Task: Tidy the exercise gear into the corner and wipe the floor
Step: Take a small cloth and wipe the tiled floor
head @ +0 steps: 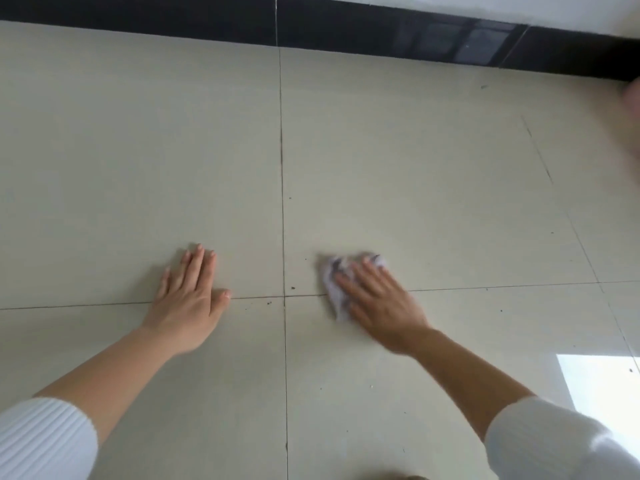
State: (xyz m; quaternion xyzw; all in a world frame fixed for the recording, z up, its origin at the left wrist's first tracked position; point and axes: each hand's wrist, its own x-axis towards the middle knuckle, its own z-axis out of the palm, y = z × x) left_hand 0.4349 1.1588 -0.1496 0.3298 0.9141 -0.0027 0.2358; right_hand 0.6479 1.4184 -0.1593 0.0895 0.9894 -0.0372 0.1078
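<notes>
My right hand [377, 299] lies flat, fingers spread, on a crumpled pale cloth [334, 278] and presses it onto the cream tiled floor [415, 168], just right of a tile joint crossing. The hand and cloth are blurred. My left hand [192, 289] rests palm down on the floor to the left of the crossing, with straight fingers and nothing under it. No exercise gear is in view.
A black skirting band [207, 26] runs along the wall at the far edge. Small dark specks lie near the tile crossing [284, 296]. A bright patch of light [602, 386] falls on the floor at the right. A blurred pale shape [632, 133] sits at the right edge.
</notes>
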